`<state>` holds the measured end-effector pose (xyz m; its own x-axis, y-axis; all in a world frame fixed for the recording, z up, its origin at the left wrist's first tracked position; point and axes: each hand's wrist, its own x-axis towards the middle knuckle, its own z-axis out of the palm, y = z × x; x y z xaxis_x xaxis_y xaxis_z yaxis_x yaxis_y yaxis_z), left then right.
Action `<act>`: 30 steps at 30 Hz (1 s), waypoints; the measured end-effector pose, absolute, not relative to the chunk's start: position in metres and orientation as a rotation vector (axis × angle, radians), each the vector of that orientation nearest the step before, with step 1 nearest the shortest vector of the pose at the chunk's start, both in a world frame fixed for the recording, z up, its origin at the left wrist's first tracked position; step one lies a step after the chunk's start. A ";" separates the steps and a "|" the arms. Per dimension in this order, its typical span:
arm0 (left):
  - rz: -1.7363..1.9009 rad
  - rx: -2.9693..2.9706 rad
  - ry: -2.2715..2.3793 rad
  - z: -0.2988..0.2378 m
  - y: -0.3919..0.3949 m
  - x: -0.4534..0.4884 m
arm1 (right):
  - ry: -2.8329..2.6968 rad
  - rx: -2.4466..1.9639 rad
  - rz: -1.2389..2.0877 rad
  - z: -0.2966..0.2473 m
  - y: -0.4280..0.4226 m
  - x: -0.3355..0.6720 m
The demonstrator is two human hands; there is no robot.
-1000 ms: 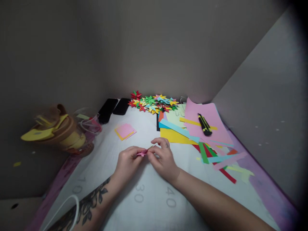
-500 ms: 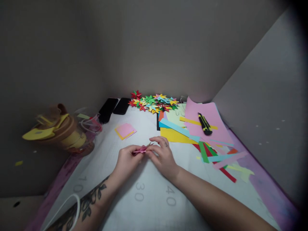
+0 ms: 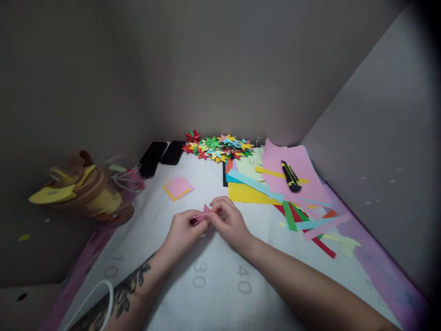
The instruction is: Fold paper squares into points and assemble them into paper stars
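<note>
A small folded pink paper piece (image 3: 203, 214) with a pointed tip is held between both hands above the white mat (image 3: 220, 280). My left hand (image 3: 186, 226) pinches its left side between thumb and fingers. My right hand (image 3: 229, 221) grips its right end, with the fingers curled and their tips pressed together. Part of the paper is hidden behind the fingers. Beyond my left hand lies a small stack of pink and yellow paper squares (image 3: 178, 188).
Several folded paper stars (image 3: 217, 146) are heaped at the back. To the right are coloured sheets (image 3: 253, 193), a box cutter (image 3: 291, 177) and loose paper strips (image 3: 313, 225). Two black phones (image 3: 153, 158) lie back left, near a brown cup (image 3: 99, 188).
The pink piece has turned so that a pointed tip now stands up. My right hand's fingers have closed in on it. The view has shifted slightly.
</note>
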<state>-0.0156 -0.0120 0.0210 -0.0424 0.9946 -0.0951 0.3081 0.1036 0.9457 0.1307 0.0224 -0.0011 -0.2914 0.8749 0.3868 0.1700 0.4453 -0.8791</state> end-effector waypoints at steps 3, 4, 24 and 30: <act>0.934 1.327 1.469 0.021 -0.011 -0.016 | -1.474 -0.935 1.304 -0.004 0.024 0.127; 0.924 1.318 1.460 0.020 -0.011 -0.017 | -1.412 -0.924 1.385 -0.004 0.025 0.127; 1.116 1.002 1.295 0.019 -0.006 -0.018 | -1.418 -0.907 1.300 -0.010 0.024 0.129; 1.111 1.279 1.506 0.020 -0.010 -0.018 | -1.769 -0.764 0.627 -0.001 0.018 0.139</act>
